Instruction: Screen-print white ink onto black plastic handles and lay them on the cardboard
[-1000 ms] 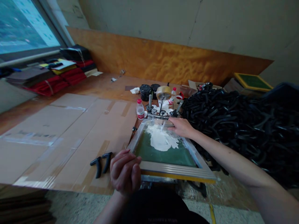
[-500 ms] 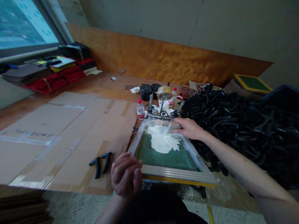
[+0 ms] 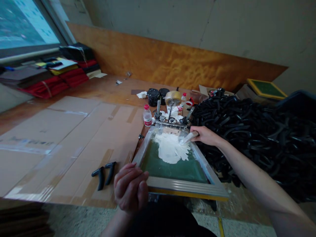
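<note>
A metal-framed printing screen (image 3: 184, 186) with green mesh lies in front of me, hinged at its far end to a clamp. A patch of white ink (image 3: 170, 149) covers the mesh's far half. My left hand (image 3: 130, 187) is closed on the frame's near left corner. Over the frame's far right side, my right hand (image 3: 206, 135) grips a pale, ink-smeared scraper (image 3: 188, 138), whose tip points toward the ink.
Flattened cardboard (image 3: 61, 138) covers the wooden table to the left, with two black handle pieces (image 3: 103, 171) on it. A large heap of black handle pieces (image 3: 256, 131) fills the right. Bottles (image 3: 147, 116), tape and black jars (image 3: 153, 96) stand behind the clamp. Red stacks (image 3: 56, 80) lie far left.
My right hand has drawn back from the far end of the mesh to the frame's right edge, with the scraper now lifted and visible. My left hand keeps its hold.
</note>
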### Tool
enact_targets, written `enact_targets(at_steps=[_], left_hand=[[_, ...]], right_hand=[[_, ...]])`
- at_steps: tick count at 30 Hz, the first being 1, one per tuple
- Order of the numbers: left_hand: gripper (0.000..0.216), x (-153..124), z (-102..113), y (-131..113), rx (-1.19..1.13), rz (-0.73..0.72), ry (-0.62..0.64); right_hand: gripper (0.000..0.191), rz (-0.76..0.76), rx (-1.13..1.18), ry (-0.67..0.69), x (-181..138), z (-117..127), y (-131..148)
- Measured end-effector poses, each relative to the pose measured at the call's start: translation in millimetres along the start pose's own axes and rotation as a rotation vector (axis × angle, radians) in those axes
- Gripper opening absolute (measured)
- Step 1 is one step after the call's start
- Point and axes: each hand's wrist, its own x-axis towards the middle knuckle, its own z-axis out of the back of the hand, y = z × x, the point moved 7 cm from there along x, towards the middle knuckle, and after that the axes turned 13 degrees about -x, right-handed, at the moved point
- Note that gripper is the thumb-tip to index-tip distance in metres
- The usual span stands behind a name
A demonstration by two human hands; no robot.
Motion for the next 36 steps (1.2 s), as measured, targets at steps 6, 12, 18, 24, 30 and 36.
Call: enact_targets(at_steps=[6,12,18,24,30,36], left_hand=[[0.020,-1,0,0,0.008,0.035,-0.012],[0.020,1,0,-2,0.006,0.041,0.014],[0.021,3,0,-5,0.008,0.047,0.013],[0.021,4,0,-5,0.008,0.050,0.022],[0.021,3,0,-4,0.011,0.038,0.008],[0.020,2,0,-4,0.006,0.019,0.022]], right_hand=[[0.014,0.054,0.000,-0.091,26,-31,18],[0.019,0.067,-0.147,-0.078,36,-14,53],[0.018,0.013,-0.282,0.025,12,2,47],[0.017,-0.061,-0.426,-0.028,23,-17,54],[0.024,-0.147,-0.566,-0.067,33,-12,67],[0.025,-0.070,-0.561,0.017,33,-18,83]])
